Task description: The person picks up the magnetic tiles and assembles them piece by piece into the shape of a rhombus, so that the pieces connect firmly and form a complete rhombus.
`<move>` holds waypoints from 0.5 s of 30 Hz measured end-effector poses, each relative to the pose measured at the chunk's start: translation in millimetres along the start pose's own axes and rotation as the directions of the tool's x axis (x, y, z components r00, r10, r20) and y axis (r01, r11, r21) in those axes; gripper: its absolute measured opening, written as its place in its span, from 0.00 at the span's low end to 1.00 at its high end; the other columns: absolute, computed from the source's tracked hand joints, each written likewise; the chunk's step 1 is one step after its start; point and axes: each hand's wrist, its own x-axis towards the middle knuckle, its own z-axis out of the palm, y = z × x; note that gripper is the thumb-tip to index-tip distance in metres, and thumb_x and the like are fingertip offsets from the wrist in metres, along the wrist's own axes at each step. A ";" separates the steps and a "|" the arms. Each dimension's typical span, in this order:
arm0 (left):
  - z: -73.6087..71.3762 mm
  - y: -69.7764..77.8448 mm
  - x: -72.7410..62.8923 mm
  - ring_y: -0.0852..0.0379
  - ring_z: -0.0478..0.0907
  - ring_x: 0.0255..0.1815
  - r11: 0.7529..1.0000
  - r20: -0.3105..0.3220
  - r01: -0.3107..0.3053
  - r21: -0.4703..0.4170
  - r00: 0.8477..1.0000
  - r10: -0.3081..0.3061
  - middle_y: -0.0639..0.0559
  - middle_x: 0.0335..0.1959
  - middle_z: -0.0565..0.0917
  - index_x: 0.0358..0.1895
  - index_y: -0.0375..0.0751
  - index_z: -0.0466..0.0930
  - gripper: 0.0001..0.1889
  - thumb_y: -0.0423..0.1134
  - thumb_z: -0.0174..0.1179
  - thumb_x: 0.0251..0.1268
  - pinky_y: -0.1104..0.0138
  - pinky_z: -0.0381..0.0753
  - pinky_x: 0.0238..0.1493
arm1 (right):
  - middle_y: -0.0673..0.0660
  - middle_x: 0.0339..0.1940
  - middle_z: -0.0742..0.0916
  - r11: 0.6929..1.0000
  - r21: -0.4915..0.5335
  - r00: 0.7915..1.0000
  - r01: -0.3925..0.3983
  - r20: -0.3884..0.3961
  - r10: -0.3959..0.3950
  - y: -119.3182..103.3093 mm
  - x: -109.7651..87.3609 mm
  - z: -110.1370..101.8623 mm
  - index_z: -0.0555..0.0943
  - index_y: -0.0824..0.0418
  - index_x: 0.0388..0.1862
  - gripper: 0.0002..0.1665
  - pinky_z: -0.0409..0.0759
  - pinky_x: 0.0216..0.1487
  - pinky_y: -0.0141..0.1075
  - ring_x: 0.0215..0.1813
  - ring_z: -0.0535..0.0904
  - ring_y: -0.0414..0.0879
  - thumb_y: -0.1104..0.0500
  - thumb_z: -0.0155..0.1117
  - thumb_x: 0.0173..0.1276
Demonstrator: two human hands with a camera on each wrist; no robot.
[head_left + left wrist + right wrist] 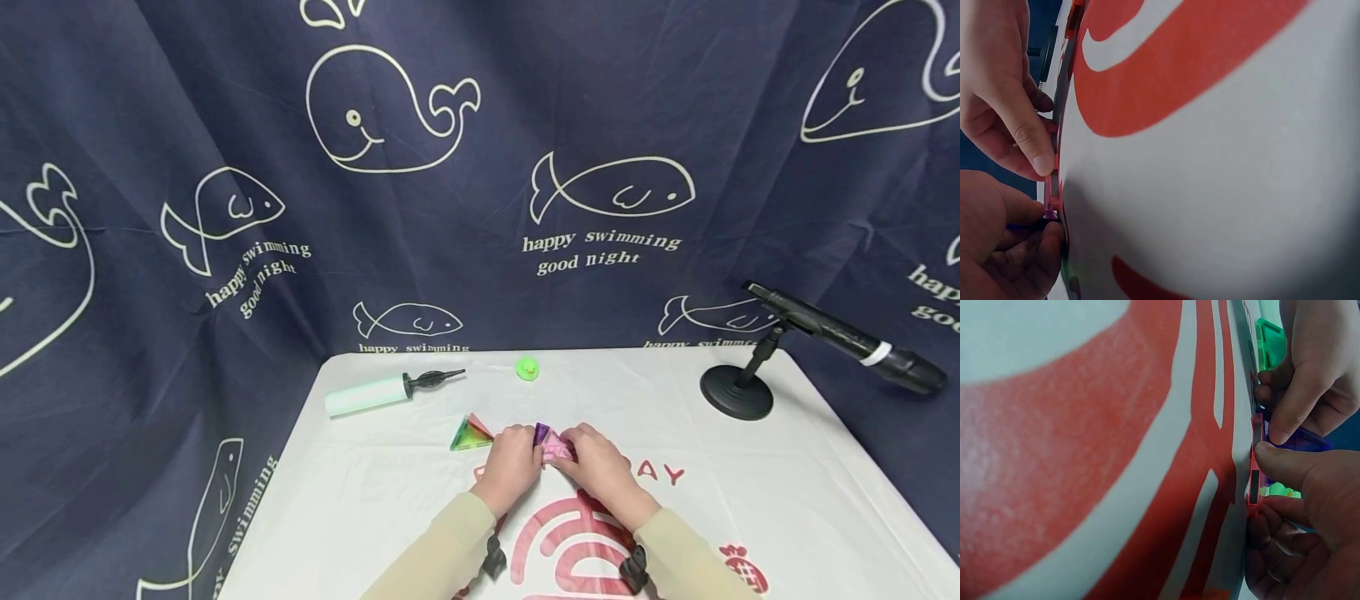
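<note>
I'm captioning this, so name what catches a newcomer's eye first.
Probably the navy whale-and-fish cloth, behind the table. Next, the black microphone at the table's right; then, mid-table, the left hand pinching a purple piece and the right hand a pink piece.

The left hand (514, 458) holds a purple piece (541, 432), the right hand (600, 464) a pink piece (556, 448). Behind the pink piece sits a green duck (527, 368); left of it, a green triangle (470, 436).

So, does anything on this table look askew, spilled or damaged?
Nothing visibly spilled or damaged. Only the microphone looks askew, tilted on its stand with its head sloping down rightward in the head view, perhaps set that way. The right hand partly covers the pink piece, so its condition is unclear.
</note>
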 end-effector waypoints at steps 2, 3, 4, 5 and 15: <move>0.3 -0.1 -0.6 0.48 0.83 0.26 1.000 0.000 0.000 0.004 1.000 0.000 0.49 0.23 0.80 0.27 0.41 0.81 0.09 0.35 0.72 0.61 0.58 0.81 0.28 | 0.56 0.36 0.83 1.000 -0.001 1.000 0.015 -0.009 -0.015 -1.0 0.4 0.4 0.86 0.65 0.47 0.22 0.83 0.43 0.50 0.37 0.82 0.50 0.52 0.81 0.62; 0.3 0.0 -0.8 0.48 0.83 0.26 1.000 -0.001 0.000 0.007 1.000 0.000 0.49 0.23 0.80 0.27 0.41 0.81 0.09 0.35 0.72 0.61 0.58 0.81 0.29 | 0.56 0.36 0.83 1.000 0.000 1.000 0.021 -0.012 -0.021 -1.2 0.7 0.9 0.86 0.65 0.47 0.22 0.82 0.43 0.49 0.36 0.82 0.49 0.53 0.81 0.62; 0.3 0.1 -0.8 0.48 0.83 0.26 1.000 -0.002 0.000 0.011 1.000 0.000 0.49 0.23 0.80 0.28 0.41 0.81 0.09 0.35 0.72 0.61 0.58 0.81 0.29 | 0.56 0.35 0.83 1.000 0.001 1.000 0.023 -0.015 -0.023 -1.4 1.1 1.3 0.86 0.65 0.46 0.22 0.82 0.43 0.49 0.36 0.81 0.49 0.53 0.81 0.62; 0.4 0.2 -0.9 0.47 0.83 0.26 1.000 -0.005 -0.002 0.011 1.000 0.002 0.48 0.23 0.81 0.28 0.40 0.81 0.09 0.35 0.73 0.60 0.58 0.81 0.29 | 0.56 0.34 0.83 1.000 0.002 0.999 0.027 -0.019 -0.027 -1.5 1.4 1.5 0.86 0.66 0.46 0.22 0.82 0.42 0.49 0.35 0.81 0.48 0.53 0.81 0.62; 0.9 -2.5 -1.9 0.51 0.83 0.29 0.999 0.025 0.018 -0.039 1.000 -0.017 0.49 0.26 0.83 0.32 0.40 0.82 0.09 0.36 0.74 0.61 0.61 0.82 0.31 | 0.56 0.34 0.83 1.000 0.008 0.999 0.026 -0.024 -0.026 -2.6 2.1 2.6 0.86 0.66 0.46 0.22 0.82 0.42 0.49 0.34 0.80 0.48 0.53 0.82 0.61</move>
